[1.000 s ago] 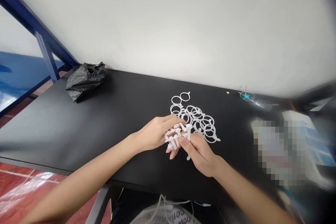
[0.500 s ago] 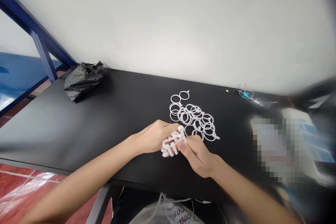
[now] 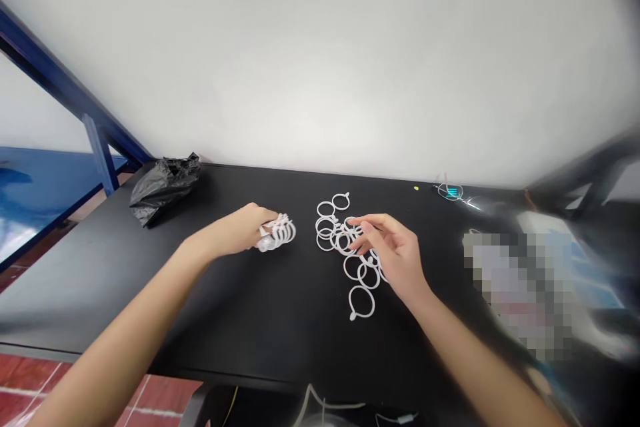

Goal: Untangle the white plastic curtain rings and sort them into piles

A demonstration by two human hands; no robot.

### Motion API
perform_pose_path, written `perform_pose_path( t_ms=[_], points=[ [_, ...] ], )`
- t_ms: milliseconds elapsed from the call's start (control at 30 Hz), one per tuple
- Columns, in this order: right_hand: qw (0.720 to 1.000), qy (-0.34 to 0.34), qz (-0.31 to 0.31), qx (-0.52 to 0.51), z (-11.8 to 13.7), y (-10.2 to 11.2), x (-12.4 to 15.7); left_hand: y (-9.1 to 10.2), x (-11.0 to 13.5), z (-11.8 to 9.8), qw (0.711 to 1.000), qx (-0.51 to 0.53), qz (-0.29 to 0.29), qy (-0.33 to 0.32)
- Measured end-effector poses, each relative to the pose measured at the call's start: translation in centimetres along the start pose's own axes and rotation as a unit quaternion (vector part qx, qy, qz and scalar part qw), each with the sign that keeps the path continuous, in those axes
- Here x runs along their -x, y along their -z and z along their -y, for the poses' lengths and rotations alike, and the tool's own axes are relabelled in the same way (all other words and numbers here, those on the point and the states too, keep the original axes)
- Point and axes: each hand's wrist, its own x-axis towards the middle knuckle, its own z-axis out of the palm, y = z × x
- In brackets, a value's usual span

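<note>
My left hand [image 3: 235, 230] is closed around a stack of white plastic rings [image 3: 279, 233], held just above the black table [image 3: 210, 300] to the left of the loose pile. My right hand [image 3: 395, 250] hovers over the pile of loose white rings [image 3: 345, 237], fingers spread and slightly curled, fingertips touching the rings but gripping none that I can see. One ring [image 3: 361, 302] lies apart, nearer to me.
A crumpled black plastic bag [image 3: 163, 187] lies at the table's back left corner. A small clear object with a teal spot [image 3: 450, 192] sits by the white wall. A blurred patch covers things at the right. Blue metal bars [image 3: 95, 127] stand at left.
My hands have separated: the left carried the stack of rings leftward, and the right let go and moved back over the loose pile. The view also tilted up slightly.
</note>
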Motion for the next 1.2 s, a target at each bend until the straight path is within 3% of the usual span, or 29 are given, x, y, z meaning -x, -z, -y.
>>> perform_pose_path(
  t_ms=[67,133,267,367,433,500,700,833,900,967,1067,1200],
  points=[
    [1.000,-0.010,-0.005,0.019,0.0,0.9,-0.8,1.4,-0.3,1.3,0.994,-0.003,0.081,0.069],
    [0.999,-0.035,0.006,0.035,-0.2,1.7,-1.4,2.2,-0.8,2.3,0.988,-0.017,0.099,0.113],
    [0.995,-0.057,0.005,0.077,-1.1,2.7,-2.3,2.9,-1.0,3.6,0.985,-0.012,0.075,0.155],
    [0.985,-0.029,0.016,0.168,-1.5,3.2,-3.3,3.0,-0.4,4.2,0.982,-0.018,0.057,0.179],
    [0.966,0.015,0.024,0.255,-1.7,3.3,-4.4,2.9,0.2,4.4,0.986,-0.041,0.032,0.159],
    [0.926,0.039,0.073,0.367,-1.9,3.1,-5.8,2.5,0.7,4.2,0.988,-0.058,0.011,0.142],
    [0.875,0.044,0.155,0.457,-2.3,1.1,-9.4,0.9,1.9,3.2,0.978,-0.121,-0.024,0.168],
    [0.849,0.051,0.186,0.493,-2.2,0.5,-10.4,0.3,1.9,0.9,0.961,-0.180,-0.084,0.194],
    [0.845,0.052,0.196,0.495,-2.1,0.7,-10.5,-0.1,1.0,-0.8,0.962,-0.183,-0.123,0.163],
    [0.850,0.058,0.196,0.486,-2.0,1.0,-10.3,-0.7,-0.7,-2.6,0.975,-0.148,-0.150,0.064],
    [0.870,0.073,0.188,0.451,-1.7,1.8,-9.3,-1.6,-3.7,-4.3,0.987,-0.095,-0.105,-0.070],
    [0.903,0.091,0.160,0.389,-1.7,3.0,-6.6,-2.2,-6.7,-4.4,0.992,-0.078,-0.023,-0.093]
  ],
)
